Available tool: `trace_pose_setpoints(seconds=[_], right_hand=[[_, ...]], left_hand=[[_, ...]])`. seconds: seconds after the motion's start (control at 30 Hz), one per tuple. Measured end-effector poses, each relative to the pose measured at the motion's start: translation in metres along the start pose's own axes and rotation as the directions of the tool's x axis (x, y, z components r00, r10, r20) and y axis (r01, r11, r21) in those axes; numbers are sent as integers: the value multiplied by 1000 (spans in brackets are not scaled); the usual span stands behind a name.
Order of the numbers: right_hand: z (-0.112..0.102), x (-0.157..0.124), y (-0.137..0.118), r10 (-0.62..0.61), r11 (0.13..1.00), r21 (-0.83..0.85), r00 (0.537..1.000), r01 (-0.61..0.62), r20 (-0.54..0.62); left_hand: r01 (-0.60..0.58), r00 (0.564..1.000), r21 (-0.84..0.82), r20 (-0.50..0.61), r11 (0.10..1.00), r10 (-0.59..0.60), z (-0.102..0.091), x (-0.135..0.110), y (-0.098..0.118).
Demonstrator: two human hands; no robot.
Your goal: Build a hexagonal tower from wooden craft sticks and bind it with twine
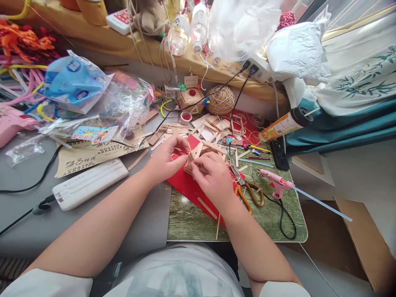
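Note:
My left hand (167, 160) and my right hand (214, 178) meet over a red sheet (206, 198). Between them is a small tan craft-stick piece (187, 168), partly covered by my fingers. The left fingers and thumb are closed on its far left side. On its right, my right thumb and fingers pinch it; whether they also hold a strand of twine is too small to tell. Loose craft sticks (213, 123) lie in a heap just beyond both hands. Scissors with orange handles (247, 193) rest beside my right wrist.
A pink glue gun (275, 181) with a long glue stick lies at the right, near a phone (279, 155) and a tilted drink cup (286, 123). A white power strip (89, 183) is at left. Behind are a twine ball (221, 100), a small wooden box (190, 100) and black cables.

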State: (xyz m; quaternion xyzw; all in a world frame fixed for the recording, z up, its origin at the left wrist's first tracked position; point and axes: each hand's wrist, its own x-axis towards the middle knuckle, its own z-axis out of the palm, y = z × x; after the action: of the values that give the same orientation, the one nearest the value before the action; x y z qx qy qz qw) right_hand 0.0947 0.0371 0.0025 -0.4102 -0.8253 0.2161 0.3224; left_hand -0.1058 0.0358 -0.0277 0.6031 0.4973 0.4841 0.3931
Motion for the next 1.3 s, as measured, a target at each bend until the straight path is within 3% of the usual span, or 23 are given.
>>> trace_pose_setpoints(seconds=[0.1,0.2,0.53,0.67,0.8,1.13,1.3], right_hand=[[0,-2,3,-19,998,55,1000,20,-21],[0,-5,6,-51,996,69,998,53,-37],[-5,-8,10,-130,988,77,988,137,-86],[-8,-11,14,-159,980,99,980,172,-123],[-11,-19,26,-158,978,96,960,184,-232],[-15,-32,39,-90,979,141,931,148,-354],[-9,-32,43,-8,954,259,875,151,-484]], left_hand=[[48,984,277,151,960,-93,-7,2,-4],[-7,948,399,293,917,-121,-8,0,-7],[-113,938,514,337,850,-79,1,-1,-22],[-187,935,503,354,844,-4,0,2,-24],[-249,928,458,366,853,74,-2,2,-24],[-217,916,322,393,922,79,1,-1,-24],[-259,909,243,387,935,152,-3,4,-21]])
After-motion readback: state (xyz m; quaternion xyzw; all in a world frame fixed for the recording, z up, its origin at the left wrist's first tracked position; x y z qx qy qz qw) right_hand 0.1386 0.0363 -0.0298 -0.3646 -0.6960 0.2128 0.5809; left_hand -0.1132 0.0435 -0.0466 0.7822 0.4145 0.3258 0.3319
